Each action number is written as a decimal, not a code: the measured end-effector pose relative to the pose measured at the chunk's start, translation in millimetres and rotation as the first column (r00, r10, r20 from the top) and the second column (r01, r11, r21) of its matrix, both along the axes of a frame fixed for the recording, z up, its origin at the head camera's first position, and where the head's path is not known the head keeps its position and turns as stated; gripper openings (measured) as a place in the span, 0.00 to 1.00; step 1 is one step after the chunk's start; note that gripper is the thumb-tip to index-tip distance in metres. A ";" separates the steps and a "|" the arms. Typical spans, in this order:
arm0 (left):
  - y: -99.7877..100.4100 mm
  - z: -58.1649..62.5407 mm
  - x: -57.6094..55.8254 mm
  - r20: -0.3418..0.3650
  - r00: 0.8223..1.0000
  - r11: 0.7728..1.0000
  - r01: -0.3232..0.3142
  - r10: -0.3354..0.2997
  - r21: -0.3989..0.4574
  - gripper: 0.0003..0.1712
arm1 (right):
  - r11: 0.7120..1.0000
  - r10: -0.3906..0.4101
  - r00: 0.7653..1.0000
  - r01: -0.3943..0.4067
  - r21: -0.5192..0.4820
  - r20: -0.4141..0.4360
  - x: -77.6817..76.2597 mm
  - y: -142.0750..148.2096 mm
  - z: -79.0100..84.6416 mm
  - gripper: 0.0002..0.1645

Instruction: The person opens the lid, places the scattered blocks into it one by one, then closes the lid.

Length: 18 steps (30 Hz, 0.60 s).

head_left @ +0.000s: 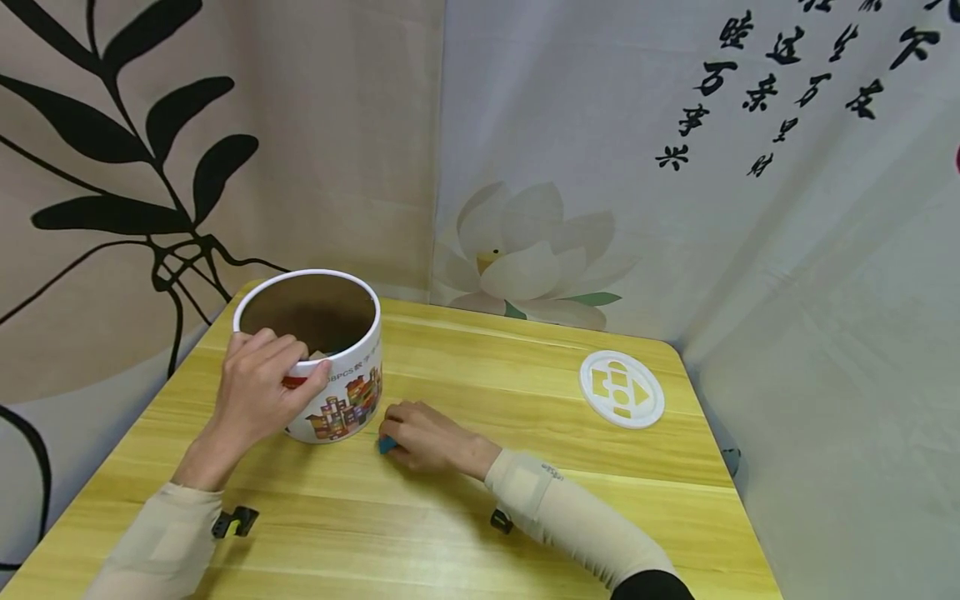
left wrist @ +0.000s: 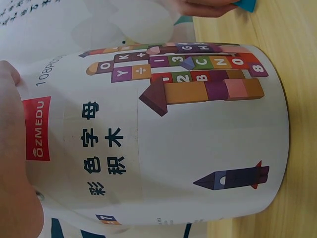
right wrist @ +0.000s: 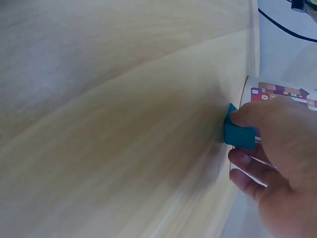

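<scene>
A white round bucket [head_left: 348, 392] with pictures of toy blocks on its side stands upright at the table's left. My left hand [head_left: 262, 379] grips its near rim, the thumb along the outside wall. In the left wrist view the printed wall of the bucket [left wrist: 163, 144] fills most of the frame. My right hand [head_left: 435, 437] is low over the table, just right of the bucket. Between thumb and fingers it pinches a teal wedge-shaped block [right wrist: 239, 135], close to the tabletop. The bucket's contents are mostly hidden; a little of something pale shows inside near the left fingers.
A white round lid [head_left: 588, 392] with cut-out shapes lies flat at the right on the wooden table [head_left: 480, 350]. Behind the table hang printed curtains [head_left: 360, 150], and another pale curtain closes off the right side.
</scene>
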<state>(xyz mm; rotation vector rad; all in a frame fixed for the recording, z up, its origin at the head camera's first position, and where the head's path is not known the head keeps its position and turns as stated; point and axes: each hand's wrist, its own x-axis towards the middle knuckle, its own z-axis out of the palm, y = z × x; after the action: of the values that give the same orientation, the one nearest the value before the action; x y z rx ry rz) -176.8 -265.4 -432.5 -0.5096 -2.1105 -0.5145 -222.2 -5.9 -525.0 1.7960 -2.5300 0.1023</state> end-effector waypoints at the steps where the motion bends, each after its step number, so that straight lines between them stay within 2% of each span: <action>1: -0.2 -0.1 0.3 0.004 1.000 1.000 -0.001 0.001 -0.004 0.23 | 1.000 0.000 1.000 0.000 -0.001 0.010 0.1 0.7 0.8 0.12; 7: -0.5 0.1 1.1 0.023 1.000 1.000 -0.008 0.008 -0.023 0.22 | 1.000 -0.027 0.996 0.028 -0.013 0.082 1.4 8.9 10.2 0.11; 11: -0.1 0.9 0.7 0.015 1.000 1.000 -0.008 0.008 -0.010 0.22 | 0.998 -0.032 0.996 0.036 -0.048 0.082 1.2 15.7 21.7 0.11; 18: 0.3 1.0 0.8 0.005 1.000 1.000 -0.009 0.009 -0.016 0.22 | 0.985 -0.014 0.997 0.026 -0.168 0.077 1.7 27.8 49.5 0.10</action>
<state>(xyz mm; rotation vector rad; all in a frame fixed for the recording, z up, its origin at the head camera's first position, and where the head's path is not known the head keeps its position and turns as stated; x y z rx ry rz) -176.0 -265.1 -431.5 -0.5081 -2.1220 -0.4946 -220.5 21.9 -475.5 1.7342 -2.5016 0.3789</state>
